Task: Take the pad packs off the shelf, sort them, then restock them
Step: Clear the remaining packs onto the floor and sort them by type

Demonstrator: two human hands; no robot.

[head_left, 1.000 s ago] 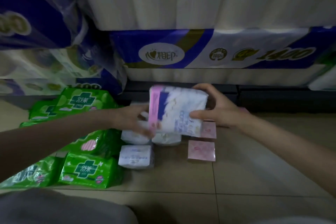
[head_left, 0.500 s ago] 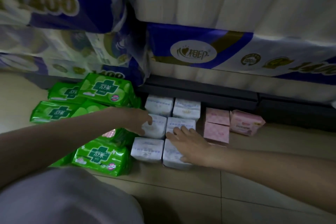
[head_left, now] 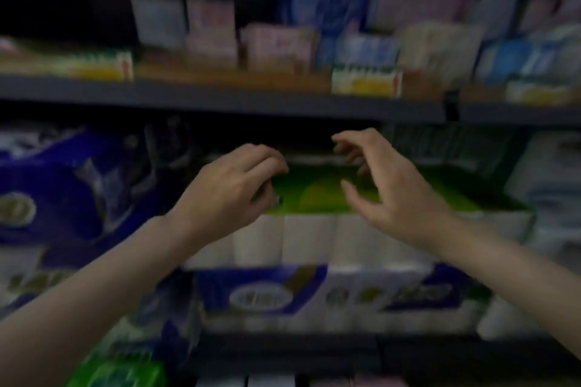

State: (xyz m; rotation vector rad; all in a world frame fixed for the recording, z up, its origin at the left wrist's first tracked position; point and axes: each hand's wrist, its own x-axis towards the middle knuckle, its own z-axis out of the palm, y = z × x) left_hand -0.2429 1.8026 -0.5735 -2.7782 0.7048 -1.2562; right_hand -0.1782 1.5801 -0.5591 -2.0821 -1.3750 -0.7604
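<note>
The view is blurred and dim. My left hand point(head_left: 234, 185) and my right hand point(head_left: 385, 185) are raised side by side in front of the lower shelf, over a green-topped pack point(head_left: 317, 195) lying on white paper rolls. The left fingers are curled, with nothing visibly in them. The right fingers are spread and hold nothing. Pad packs point(head_left: 276, 44) in pink, white and blue stand on the upper shelf point(head_left: 220, 97) above both hands. A green pad pack point(head_left: 122, 374) shows at the bottom left on the floor.
Large blue and white toilet-paper bundles point(head_left: 63, 185) fill the lower shelf at left, and another bundle point(head_left: 314, 295) sits under my hands. Yellow-green price tags point(head_left: 364, 82) hang on the upper shelf's front edge. Pale packs point(head_left: 553, 185) stack at the right.
The view has swung up from the floor to the shelves. Both hands left the sorted white packs on the floor and rose, empty, to the lower shelf.
</note>
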